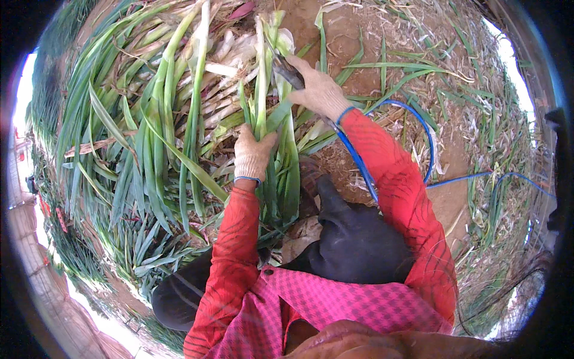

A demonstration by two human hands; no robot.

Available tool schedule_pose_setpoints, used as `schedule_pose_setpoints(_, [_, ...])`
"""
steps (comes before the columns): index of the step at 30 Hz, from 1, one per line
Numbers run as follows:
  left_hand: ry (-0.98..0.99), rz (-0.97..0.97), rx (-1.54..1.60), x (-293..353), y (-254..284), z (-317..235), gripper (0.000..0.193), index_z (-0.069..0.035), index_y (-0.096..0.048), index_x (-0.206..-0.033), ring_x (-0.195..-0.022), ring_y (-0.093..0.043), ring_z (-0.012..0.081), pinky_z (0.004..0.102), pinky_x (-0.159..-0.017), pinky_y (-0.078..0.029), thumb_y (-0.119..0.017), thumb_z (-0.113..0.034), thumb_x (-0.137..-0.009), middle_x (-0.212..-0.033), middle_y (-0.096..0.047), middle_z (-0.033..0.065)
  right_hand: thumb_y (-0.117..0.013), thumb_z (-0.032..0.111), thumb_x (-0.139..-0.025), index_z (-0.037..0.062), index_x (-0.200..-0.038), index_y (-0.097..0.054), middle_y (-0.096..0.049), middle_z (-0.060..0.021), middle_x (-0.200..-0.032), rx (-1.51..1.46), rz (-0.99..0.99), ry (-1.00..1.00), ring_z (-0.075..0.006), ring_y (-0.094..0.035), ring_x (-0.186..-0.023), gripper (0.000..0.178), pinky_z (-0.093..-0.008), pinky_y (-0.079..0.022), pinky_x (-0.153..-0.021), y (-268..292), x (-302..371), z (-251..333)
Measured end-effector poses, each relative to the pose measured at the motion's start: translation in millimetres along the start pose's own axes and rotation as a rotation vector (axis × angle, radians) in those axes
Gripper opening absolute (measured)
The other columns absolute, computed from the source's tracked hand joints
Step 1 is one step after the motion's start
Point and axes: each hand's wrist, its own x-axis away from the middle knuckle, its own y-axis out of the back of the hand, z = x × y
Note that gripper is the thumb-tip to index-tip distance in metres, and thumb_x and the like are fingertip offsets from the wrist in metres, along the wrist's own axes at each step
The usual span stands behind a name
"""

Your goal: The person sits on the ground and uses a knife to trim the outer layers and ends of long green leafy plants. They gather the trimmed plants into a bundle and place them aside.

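Observation:
My left hand, in a pale knit glove, is closed around the green part of a large green onion, whose white end points away from me. My right hand, gloved alike, grips a dark air blow gun with a blue hose running from it. The gun's narrow tip is close beside the onion's pale upper stalk, where loose skin stands out. Whether the tip touches the stalk, I cannot tell. Long green leaves hang below my left hand toward my legs.
A heap of green onions lies to the left, pale ends toward the middle. Peeled skins and leaf scraps litter the soil at right. The hose loops right across the ground. My dark-clad knees are just below my hands.

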Motion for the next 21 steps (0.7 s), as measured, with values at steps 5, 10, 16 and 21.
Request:
schedule_pose_setpoints(5, [-0.023,0.046,0.141,-3.6,-6.2,3.5,0.043,0.003,-0.058,-0.105,-0.082,-0.067,0.0278,0.0402,-0.078,-0.054,-0.077,-0.026,-0.08,-0.093,-0.07,0.019,-0.073,0.029,-0.07,0.0173,-0.153,-0.038,-0.07,-0.0243,-0.101,-0.007,-0.041,0.027,-0.0384,-0.07,-0.089,0.091,-0.0453,-0.055,-0.084,-0.9,-30.2,-10.8])
schedule_pose_setpoints(10, [0.052,0.14,0.286,-9.6,-8.2,10.2,0.045,0.003,-0.06,-0.113,-0.082,-0.065,0.0205,0.0367,-0.077,-0.054,-0.077,-0.023,-0.081,-0.097,-0.071,0.0129,-0.073,0.029,-0.07,0.0169,-0.153,-0.038,-0.07,-0.0235,-0.101,-0.052,0.034,-0.027,-0.0359,-0.07,-0.088,0.091,-0.0432,-0.054,-0.083,4.1,-30.5,-7.2])
schedule_pose_setpoints(16, [0.178,0.259,0.402,-26.7,-16.1,48.2,0.055,0.006,-0.059,-0.124,-0.089,-0.065,0.0205,0.0349,-0.081,-0.053,-0.077,-0.025,-0.082,-0.105,-0.071,0.0137,-0.072,0.03,-0.074,0.0208,-0.152,-0.039,-0.069,-0.0279,-0.106,-0.125,0.047,0.04,-0.045,-0.068,-0.095,0.085,-0.0486,-0.052,-0.09,-16.2,14.5,-20.2])
schedule_pose_setpoints(21, [0.074,0.254,0.227,-27.5,-15.8,46.4,0.057,0.006,-0.059,-0.122,-0.094,-0.068,0.0285,0.0401,-0.086,-0.053,-0.074,-0.034,-0.084,-0.104,-0.071,0.0199,-0.07,0.026,-0.077,0.0165,-0.152,-0.039,-0.067,-0.0279,-0.114,-0.088,0.256,0.114,-0.0422,-0.067,-0.105,0.081,-0.0475,-0.054,-0.093,-25.8,107.3,-29.6])
